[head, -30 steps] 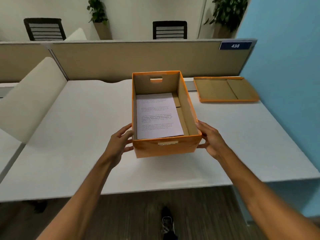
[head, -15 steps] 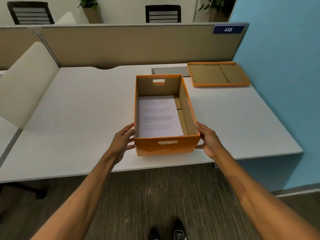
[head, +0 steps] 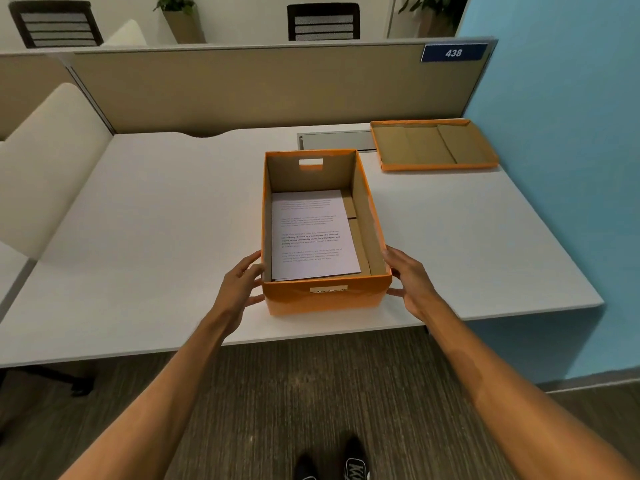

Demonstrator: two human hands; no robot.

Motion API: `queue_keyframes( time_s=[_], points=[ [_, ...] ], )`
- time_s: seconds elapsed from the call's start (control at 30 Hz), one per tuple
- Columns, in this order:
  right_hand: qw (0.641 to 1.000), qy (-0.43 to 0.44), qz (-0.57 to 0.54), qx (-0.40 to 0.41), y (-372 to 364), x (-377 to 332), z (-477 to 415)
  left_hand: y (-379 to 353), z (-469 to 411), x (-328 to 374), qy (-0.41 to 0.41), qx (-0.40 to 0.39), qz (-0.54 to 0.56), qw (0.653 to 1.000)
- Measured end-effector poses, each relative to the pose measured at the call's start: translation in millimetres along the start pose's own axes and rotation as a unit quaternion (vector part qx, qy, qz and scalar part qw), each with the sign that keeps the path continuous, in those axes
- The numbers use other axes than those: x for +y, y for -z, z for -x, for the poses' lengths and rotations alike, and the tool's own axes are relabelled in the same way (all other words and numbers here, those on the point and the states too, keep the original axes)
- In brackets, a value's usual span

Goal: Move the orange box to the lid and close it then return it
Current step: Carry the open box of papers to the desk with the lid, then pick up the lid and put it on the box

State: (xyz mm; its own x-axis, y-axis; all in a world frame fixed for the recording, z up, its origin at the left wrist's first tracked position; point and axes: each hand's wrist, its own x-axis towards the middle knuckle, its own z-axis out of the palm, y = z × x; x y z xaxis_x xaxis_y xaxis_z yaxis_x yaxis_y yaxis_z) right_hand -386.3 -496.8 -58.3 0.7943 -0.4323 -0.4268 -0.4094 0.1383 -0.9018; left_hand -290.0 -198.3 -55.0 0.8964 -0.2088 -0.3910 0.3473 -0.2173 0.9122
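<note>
The orange box (head: 325, 299) stands open-topped on the white desk (head: 156, 220), close to the front edge, with a printed sheet of paper (head: 311, 233) lying flat inside. My left hand (head: 242, 285) presses on its left wall near the front corner, fingers spread. My right hand (head: 410, 282) presses on the right front corner, thumb by the rim. The box is held between both hands. Its orange lid (head: 433, 147) lies upside down at the desk's back right, apart from the box.
A beige partition (head: 242, 88) runs along the back of the desk and a blue wall (head: 561, 133) bounds it on the right. A grey cable flap (head: 334, 140) sits between box and lid. A white chair back (head: 45, 161) leans at the left.
The view has drawn back from the desk. The box, which overlapped the partition before, now sits lower and near the desk's front edge. Both hands stay on its sides.
</note>
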Motion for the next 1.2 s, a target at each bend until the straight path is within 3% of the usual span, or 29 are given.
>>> queue_keyframes(
  time_s=[0.23,0.5,0.87,1.2],
  points=[
    [0.996,0.062,0.052,0.032,13,-15,10,-10,5,19,-0.100,0.075,-0.172,0.977],
    [0.985,0.128,0.088,0.071,59,-34,23,-74,25,65,-0.279,0.050,-0.286,0.915],
    [0.974,0.163,0.127,0.094,170,-64,-27,-220,17,107,-0.316,-0.028,-0.254,0.914],
    [0.966,0.181,0.168,0.074,266,-93,-94,-326,-16,132,-0.295,0.013,-0.254,0.921]
  ],
)
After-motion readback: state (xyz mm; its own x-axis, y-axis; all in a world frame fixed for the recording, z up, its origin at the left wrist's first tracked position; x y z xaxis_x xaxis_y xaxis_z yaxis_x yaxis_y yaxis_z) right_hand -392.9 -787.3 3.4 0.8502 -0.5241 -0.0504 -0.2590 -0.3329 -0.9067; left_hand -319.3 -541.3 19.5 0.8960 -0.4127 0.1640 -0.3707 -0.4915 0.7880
